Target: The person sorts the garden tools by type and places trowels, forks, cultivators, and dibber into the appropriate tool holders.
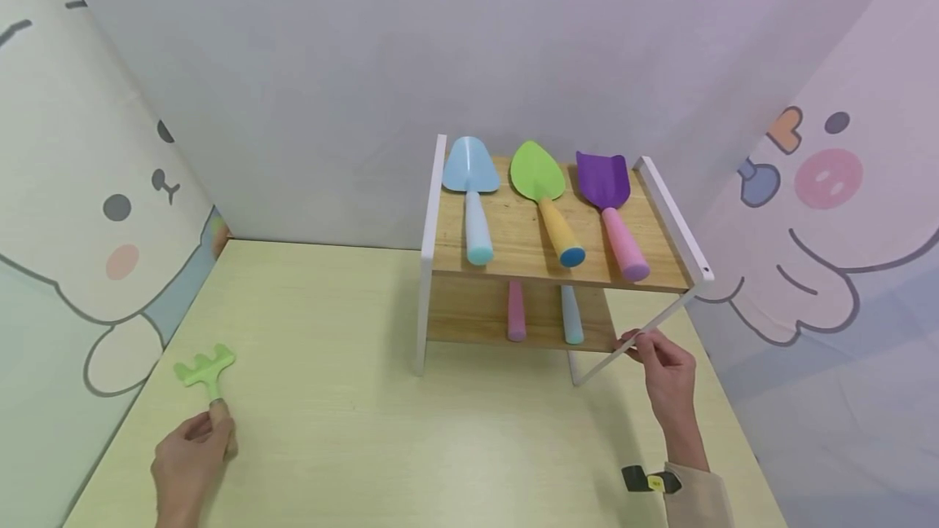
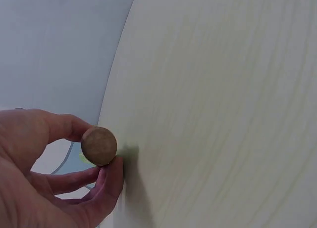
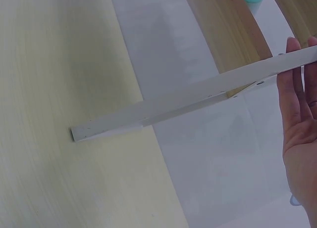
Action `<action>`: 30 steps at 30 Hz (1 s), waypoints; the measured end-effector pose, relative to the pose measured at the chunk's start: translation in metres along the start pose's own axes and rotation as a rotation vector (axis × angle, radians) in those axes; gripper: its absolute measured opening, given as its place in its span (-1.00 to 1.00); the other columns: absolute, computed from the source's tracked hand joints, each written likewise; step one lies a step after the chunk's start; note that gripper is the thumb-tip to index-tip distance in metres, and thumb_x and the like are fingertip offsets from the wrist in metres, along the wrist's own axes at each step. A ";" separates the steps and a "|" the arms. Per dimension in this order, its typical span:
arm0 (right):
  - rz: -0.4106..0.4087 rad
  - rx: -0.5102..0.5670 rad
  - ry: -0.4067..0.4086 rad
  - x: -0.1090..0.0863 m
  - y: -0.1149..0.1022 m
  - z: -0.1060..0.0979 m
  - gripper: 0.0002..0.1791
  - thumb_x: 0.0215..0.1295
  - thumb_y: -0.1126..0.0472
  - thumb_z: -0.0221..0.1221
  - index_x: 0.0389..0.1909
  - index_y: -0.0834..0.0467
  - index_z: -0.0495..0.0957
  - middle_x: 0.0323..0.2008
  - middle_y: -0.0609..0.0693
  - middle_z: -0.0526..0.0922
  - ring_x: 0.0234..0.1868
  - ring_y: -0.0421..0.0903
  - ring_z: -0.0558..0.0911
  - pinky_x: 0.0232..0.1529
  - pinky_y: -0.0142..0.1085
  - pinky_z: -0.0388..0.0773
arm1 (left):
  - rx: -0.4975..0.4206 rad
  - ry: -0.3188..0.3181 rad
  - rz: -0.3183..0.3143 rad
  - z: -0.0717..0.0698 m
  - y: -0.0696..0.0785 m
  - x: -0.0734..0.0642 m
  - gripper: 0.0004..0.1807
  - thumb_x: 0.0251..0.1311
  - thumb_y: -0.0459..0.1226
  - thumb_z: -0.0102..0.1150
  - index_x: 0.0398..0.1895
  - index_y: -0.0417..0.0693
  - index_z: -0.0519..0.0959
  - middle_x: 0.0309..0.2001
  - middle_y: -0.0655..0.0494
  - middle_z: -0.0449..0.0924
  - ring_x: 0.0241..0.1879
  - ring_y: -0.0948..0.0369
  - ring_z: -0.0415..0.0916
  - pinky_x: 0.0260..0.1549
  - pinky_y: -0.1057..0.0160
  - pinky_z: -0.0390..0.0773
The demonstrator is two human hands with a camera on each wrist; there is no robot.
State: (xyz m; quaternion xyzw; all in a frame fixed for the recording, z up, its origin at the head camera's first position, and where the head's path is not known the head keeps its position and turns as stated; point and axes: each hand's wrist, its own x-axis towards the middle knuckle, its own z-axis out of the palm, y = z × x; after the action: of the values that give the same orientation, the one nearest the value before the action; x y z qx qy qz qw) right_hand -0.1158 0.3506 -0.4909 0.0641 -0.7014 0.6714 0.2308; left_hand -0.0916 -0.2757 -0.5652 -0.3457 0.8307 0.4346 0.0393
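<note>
My left hand (image 1: 189, 459) pinches a small garden rake (image 1: 206, 371) by its wooden handle, at the left of the table. The light green tines point away from me; in the left wrist view the round end of the handle (image 2: 99, 146) shows between thumb and fingers. At the right, my right hand (image 1: 669, 373) holds the white slanted leg (image 1: 597, 368) of a two-tier wooden shelf (image 1: 513, 243). In the right wrist view two fingers (image 3: 291, 97) lie behind the white bar, and the thumb is out of sight.
On the top board lie a blue trowel (image 1: 471, 169), a green trowel (image 1: 539, 173) and a purple shovel (image 1: 604, 180). A pink handle (image 1: 517, 312) and a pale blue handle (image 1: 571, 316) show on the lower board. Cartoon-printed cloth walls (image 1: 323, 88) border the table (image 1: 315, 349).
</note>
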 end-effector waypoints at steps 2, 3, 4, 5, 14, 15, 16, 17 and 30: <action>0.007 -0.023 0.001 0.000 0.000 0.000 -0.78 0.53 0.49 0.03 -0.22 0.60 0.56 -0.28 -0.04 0.77 -0.25 -0.19 0.78 -0.08 -0.33 0.71 | -0.006 -0.012 -0.013 -0.001 0.001 -0.002 -0.30 0.40 -0.01 0.08 0.32 -0.47 0.40 0.15 -0.44 0.56 0.14 -0.35 0.48 0.17 -0.33 0.40; 0.010 -0.035 0.002 0.000 -0.001 0.000 -0.78 0.53 0.48 0.04 -0.22 0.60 0.56 -0.28 -0.05 0.77 -0.24 -0.20 0.78 -0.08 -0.33 0.71 | -0.010 -0.023 -0.021 -0.001 0.002 -0.002 -0.30 0.40 0.00 0.08 0.33 -0.46 0.39 0.16 -0.43 0.55 0.17 -0.36 0.47 0.21 -0.34 0.37; 0.013 -0.035 0.001 0.000 -0.001 0.000 -0.78 0.53 0.48 0.04 -0.21 0.61 0.55 -0.28 -0.05 0.77 -0.24 -0.19 0.78 -0.08 -0.33 0.71 | -0.015 -0.033 -0.027 -0.001 0.002 -0.003 -0.29 0.40 0.00 0.09 0.33 -0.45 0.39 0.16 -0.42 0.56 0.19 -0.37 0.45 0.22 -0.35 0.35; 0.013 -0.035 0.000 0.001 -0.001 0.000 -0.78 0.53 0.48 0.04 -0.22 0.61 0.55 -0.28 -0.05 0.77 -0.24 -0.19 0.78 -0.08 -0.33 0.71 | -0.023 -0.047 -0.034 -0.002 0.002 -0.003 -0.28 0.40 0.01 0.11 0.35 -0.44 0.38 0.18 -0.42 0.54 0.22 -0.37 0.43 0.25 -0.35 0.33; 0.000 -0.018 -0.014 0.000 0.000 -0.002 -0.79 0.52 0.50 0.03 -0.23 0.55 0.60 -0.28 -0.05 0.77 -0.24 -0.20 0.78 -0.08 -0.34 0.70 | -0.088 -0.165 -0.065 0.001 0.000 -0.004 -0.03 0.30 0.27 0.20 0.47 -0.33 0.29 0.30 -0.35 0.47 0.16 -0.15 0.55 0.30 -0.23 0.34; -0.004 -0.013 -0.016 0.000 0.001 -0.002 -0.80 0.52 0.51 0.03 -0.23 0.55 0.61 -0.28 -0.05 0.77 -0.24 -0.20 0.78 -0.08 -0.34 0.70 | -0.088 -0.172 -0.068 0.001 0.000 -0.005 -0.01 0.28 0.28 0.20 0.47 -0.31 0.29 0.30 -0.33 0.48 0.06 0.00 0.61 0.28 -0.18 0.36; -0.008 -0.006 -0.016 0.000 0.001 -0.002 -0.80 0.51 0.52 0.02 -0.23 0.54 0.61 -0.28 -0.05 0.77 -0.24 -0.20 0.78 -0.08 -0.34 0.70 | -0.091 -0.179 -0.069 0.002 0.000 -0.007 0.00 0.27 0.30 0.21 0.48 -0.29 0.30 0.30 -0.31 0.50 -0.05 0.17 0.62 0.26 -0.13 0.38; -0.013 -0.002 -0.014 0.000 0.001 -0.002 -0.80 0.51 0.52 0.02 -0.24 0.54 0.61 -0.28 -0.04 0.77 -0.24 -0.20 0.78 -0.08 -0.34 0.70 | -0.090 -0.183 -0.072 0.002 0.000 -0.008 -0.01 0.26 0.30 0.22 0.48 -0.26 0.30 0.29 -0.28 0.53 -0.16 0.34 0.59 0.20 0.01 0.43; -0.034 0.058 0.007 0.000 0.002 0.000 -0.81 0.49 0.54 0.05 -0.23 0.54 0.63 -0.30 0.01 0.77 -0.26 -0.15 0.79 -0.12 -0.35 0.71 | -0.195 -0.250 -0.100 0.016 0.002 -0.025 0.04 0.17 0.21 0.41 0.53 -0.20 0.25 0.19 -0.10 0.65 -0.35 0.61 0.53 -0.35 0.58 0.48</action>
State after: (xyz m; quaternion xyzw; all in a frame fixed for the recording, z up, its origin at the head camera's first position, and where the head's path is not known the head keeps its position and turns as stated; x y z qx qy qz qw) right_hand -0.1167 0.3512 -0.4927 0.0801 -0.6797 0.6876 0.2426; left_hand -0.0772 -0.2496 -0.5644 -0.3322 0.7550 0.5501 0.1304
